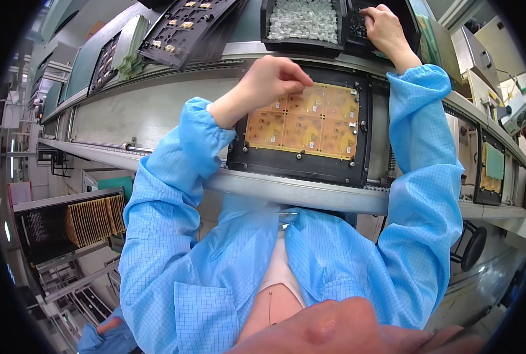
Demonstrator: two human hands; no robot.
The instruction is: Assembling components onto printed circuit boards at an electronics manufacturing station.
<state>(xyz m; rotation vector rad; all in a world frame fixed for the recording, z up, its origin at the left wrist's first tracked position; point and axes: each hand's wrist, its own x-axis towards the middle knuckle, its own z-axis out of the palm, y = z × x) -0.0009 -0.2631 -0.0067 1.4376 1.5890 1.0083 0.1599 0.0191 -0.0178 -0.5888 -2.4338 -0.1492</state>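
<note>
Apparently, six panels [302, 133] lie by the left hand [271, 80].

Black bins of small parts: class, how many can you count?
2: the bin of pale pieces at top centre, and the bin of dark pieces to its right, where the right hand reaches. Others may be hidden.

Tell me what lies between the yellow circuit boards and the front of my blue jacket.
Below the yellow circuit boards, the head view shows the near edge of the black frame, then a silver rail.
</note>
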